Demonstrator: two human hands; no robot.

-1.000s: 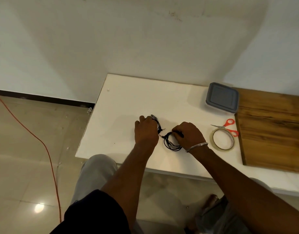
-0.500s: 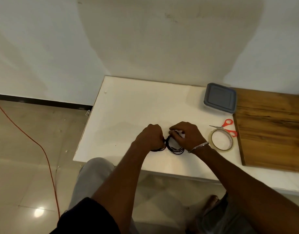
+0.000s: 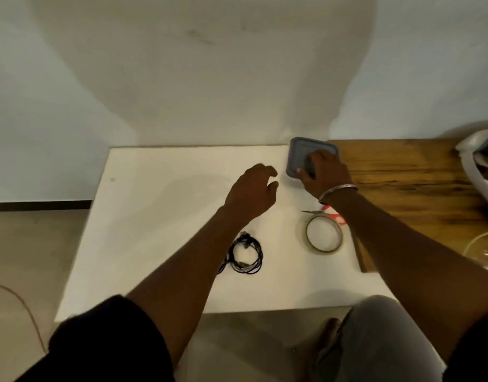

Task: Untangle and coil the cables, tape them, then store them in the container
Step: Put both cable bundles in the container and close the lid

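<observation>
I see the right hand (image 3: 324,172) resting on the grey lid of the container (image 3: 300,155) at the far side of the white table (image 3: 160,216), its fingers closing on the near edge. The left hand (image 3: 251,194) hovers just beside it, loosely open and empty. The coiled black cables (image 3: 245,255) lie alone near the front edge, with the tape roll (image 3: 324,238) and the scissors (image 3: 333,215) to their right.

Bare white table (image 3: 160,216) left; tape roll (image 3: 324,237), scissors (image 3: 331,215) crowding right
</observation>
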